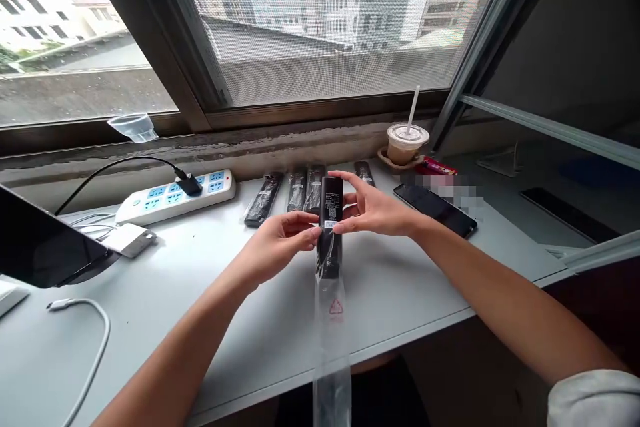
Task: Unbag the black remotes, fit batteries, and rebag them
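Desk: the long pale grey desktop runs under both your hands, right up against the window sill.
Laptop: a dark open laptop sits well off to the left of your left hand.
Power strip: a white power strip with blue sockets lies beyond your left hand, one black plug in it.
Phone: a black slab phone lies flat just past your right wrist.
Drink: a clear plastic cup of milky iced coffee with a white straw stands further back, beyond your right hand.
Bagged row: four slim black remotes in clear sleeves lie side by side just behind your fingers, looks like they're untouched so far.
Remote in hand: the slim black remote control with a white barcode sticker stands upright between your hands, top half poking out of its sleeve.
Sleeve: the long clear plastic bag with a red triangle mark hangs straight down below your hands, past the desk edge.
Left hand: your left hand pinches the sleeve's mouth at the remote's left side.
Right hand: your right hand grips the remote's upper body, fingers curled round it.
Progress: I'd say you're roughly halfway on this one, four more waiting.
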Available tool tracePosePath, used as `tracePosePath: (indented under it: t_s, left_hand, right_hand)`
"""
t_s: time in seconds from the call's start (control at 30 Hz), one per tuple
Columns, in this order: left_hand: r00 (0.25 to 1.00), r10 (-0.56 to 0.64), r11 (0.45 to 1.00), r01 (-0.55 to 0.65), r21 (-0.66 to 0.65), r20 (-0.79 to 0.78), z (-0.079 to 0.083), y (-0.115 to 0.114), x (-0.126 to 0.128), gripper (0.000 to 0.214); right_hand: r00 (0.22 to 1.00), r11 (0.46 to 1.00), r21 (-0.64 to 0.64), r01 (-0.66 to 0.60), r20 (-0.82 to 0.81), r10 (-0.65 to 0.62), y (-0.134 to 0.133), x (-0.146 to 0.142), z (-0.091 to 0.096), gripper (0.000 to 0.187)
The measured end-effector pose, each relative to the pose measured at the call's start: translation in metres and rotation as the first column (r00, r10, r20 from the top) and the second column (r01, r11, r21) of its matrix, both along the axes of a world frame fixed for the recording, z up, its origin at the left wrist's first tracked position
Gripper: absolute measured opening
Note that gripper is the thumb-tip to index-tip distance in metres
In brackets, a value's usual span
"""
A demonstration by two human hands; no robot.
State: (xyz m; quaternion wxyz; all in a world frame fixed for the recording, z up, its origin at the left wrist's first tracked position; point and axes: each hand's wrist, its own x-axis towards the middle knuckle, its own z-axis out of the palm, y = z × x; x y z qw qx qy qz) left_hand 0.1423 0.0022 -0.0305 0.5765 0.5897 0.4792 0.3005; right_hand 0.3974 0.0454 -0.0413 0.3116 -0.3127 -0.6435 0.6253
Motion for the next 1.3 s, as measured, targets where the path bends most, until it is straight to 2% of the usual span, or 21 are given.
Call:
tracePosePath:
  t_s: [0.13,0.3,0.47,0.63,0.8,0.87,0.93,1.1,1.2,1.3]
  left_hand:
    - [0.993,0.076,0.994,-0.068,-0.083,0.092,0.005,0.001,0.001,0.057]
    - [0.983,0.133,0.986,-0.118,-0.116,0.127,0.009,0.000,0.003,0.061]
    - [0.976,0.172,0.981,-0.156,-0.119,0.136,0.008,0.001,0.002,0.060]
    - [0.958,0.237,0.971,-0.230,-0.063,0.158,0.007,0.002,0.001,0.057]
    - [0.949,0.283,0.954,-0.293,0.061,0.141,0.009,0.000,0.006,0.054]
    - [0.957,0.263,0.956,-0.276,0.097,0.126,0.009,-0.001,0.008,0.051]
    - [0.962,0.249,0.957,-0.263,0.121,0.115,0.009,-0.001,0.008,0.048]
    - [0.964,0.245,0.953,-0.259,0.160,0.102,0.007,-0.001,0.007,0.045]
    - [0.962,0.247,0.948,-0.264,0.175,0.113,0.005,-0.001,0.008,0.044]
    - [0.950,0.262,0.942,-0.290,0.169,0.169,0.004,0.000,0.009,0.044]
  right_hand:
    - [0.999,0.995,0.096,0.033,0.039,-0.037,-0.002,-0.004,-0.002,0.090]
    - [1.000,0.994,0.110,0.017,0.018,-0.020,-0.005,-0.011,-0.003,0.057]
    - [0.997,0.981,0.187,0.047,0.046,-0.057,-0.006,-0.014,-0.003,0.037]
    - [0.993,0.975,0.223,-0.008,0.117,-0.018,-0.008,-0.012,0.000,0.038]
    - [0.966,0.969,0.159,-0.186,0.208,0.152,-0.011,-0.012,0.002,0.030]
    - [0.967,0.981,0.113,-0.159,0.218,0.131,-0.012,-0.012,0.003,0.030]
    - [0.976,0.992,0.098,-0.078,0.212,0.056,-0.011,-0.013,0.004,0.031]
    - [0.988,0.988,0.137,0.068,0.130,-0.086,-0.008,-0.015,0.003,0.027]
    - [0.985,0.990,0.019,0.139,0.097,-0.140,-0.008,-0.017,0.001,0.036]
    - [0.994,0.984,-0.175,-0.016,0.107,0.035,-0.009,-0.016,0.000,0.045]
